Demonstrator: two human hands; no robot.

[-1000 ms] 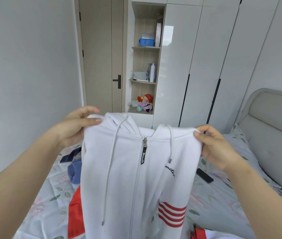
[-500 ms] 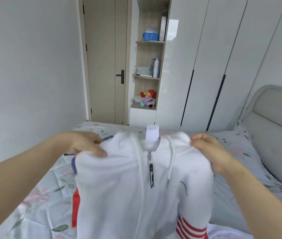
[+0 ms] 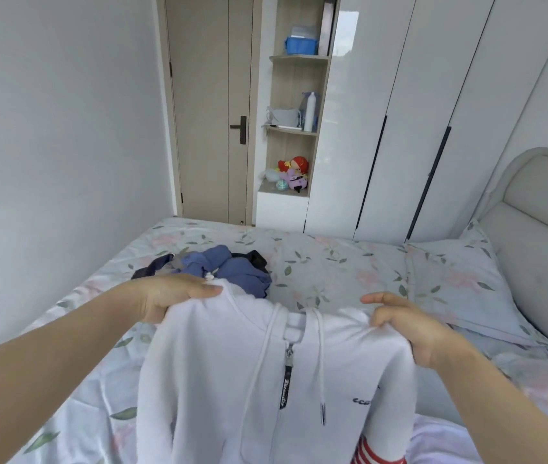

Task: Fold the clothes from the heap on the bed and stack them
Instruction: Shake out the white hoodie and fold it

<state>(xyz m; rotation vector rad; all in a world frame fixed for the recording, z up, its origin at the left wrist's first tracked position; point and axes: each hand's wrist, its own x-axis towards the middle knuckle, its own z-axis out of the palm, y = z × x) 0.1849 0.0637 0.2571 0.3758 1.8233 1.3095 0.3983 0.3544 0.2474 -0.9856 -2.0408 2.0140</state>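
I hold a white fleece zip-up hoodie (image 3: 225,380) up by its shoulders, front facing me, above a bed with a pale floral sheet (image 3: 332,266). My left hand (image 3: 172,296) grips the left shoulder: the thumb lies flat along the top of the cloth and the other fingers curl underneath, out of sight. My right hand (image 3: 413,329) pinches the right shoulder with its curled fingers, while the forefinger (image 3: 374,299) points out loosely and touches nothing. Between my two hands the collar sags, and below it hang two white drawstrings (image 3: 321,363) and a black zip pull (image 3: 287,390). Below my right fingers a sleeve with red stripes (image 3: 373,453) dangles at the bottom edge of the view. Just beyond my left fingers a crumpled heap of blue and dark navy clothes (image 3: 232,269) lies on the sheet. Beyond my right fingers is a floral pillow (image 3: 450,283) against a padded grey headboard (image 3: 540,229). Well past both hands stand a glossy white wardrobe (image 3: 416,112), an open wooden shelf with soft toys (image 3: 294,172) and a beige door (image 3: 205,105).
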